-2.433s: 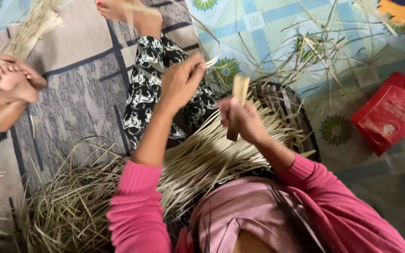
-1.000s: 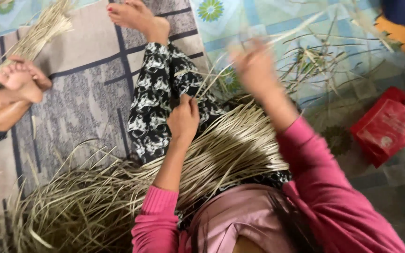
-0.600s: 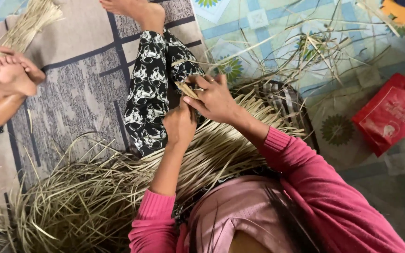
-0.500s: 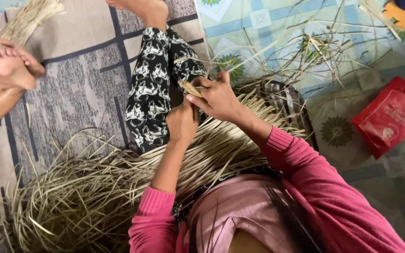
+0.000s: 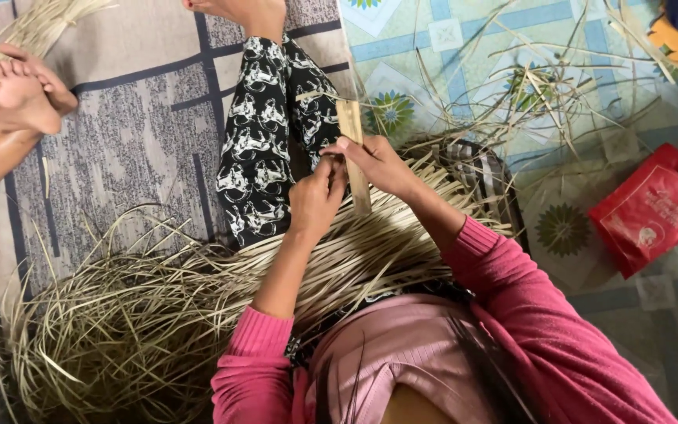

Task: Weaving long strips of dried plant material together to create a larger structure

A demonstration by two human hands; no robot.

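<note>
1. Sitting on a patterned floor mat [image 5: 143,149], the person holds a flat, pale strip [image 5: 352,149] of dried leaf upright over the lap, just above one patterned trouser leg [image 5: 256,149].
2. The right hand [image 5: 378,161] has its fingers pressed together around the strip at about mid-length; the left hand [image 5: 317,200] pinches the strip's edge low down, touching the right hand, as if parting a thin sliver from it.
3. Done so far, judging by how things lie: a thick bundle of thin slivers [image 5: 355,251] lies across the lap, fanning to the right, and a loose heap of strands [image 5: 111,322] lies on the floor to the left.
4. Left, it seems: the strip in hand is mostly whole, and loose leaves [image 5: 527,94] lie scattered on the mat beyond the knees.
5. Nearby are a red plastic bag [image 5: 653,208] on the right and another person's bare foot [image 5: 17,90] at the left edge.
</note>
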